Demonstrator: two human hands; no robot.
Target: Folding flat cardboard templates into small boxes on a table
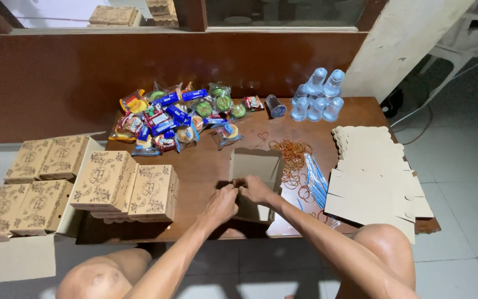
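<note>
Cardboard box (255,166), open-topped, sits at the tabletop's (206,166) near edge. Left hand (221,204) and right hand (256,190) both pinch its front flap. Rubber bands (292,152) lie just right.

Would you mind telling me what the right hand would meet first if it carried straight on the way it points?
The right hand points left, so it would meet the left hand, nearly touching it over the open cardboard box.

Open brown cardboard box (254,166) — table's near edge

Dim warm light, soft wide-angle edges
</note>
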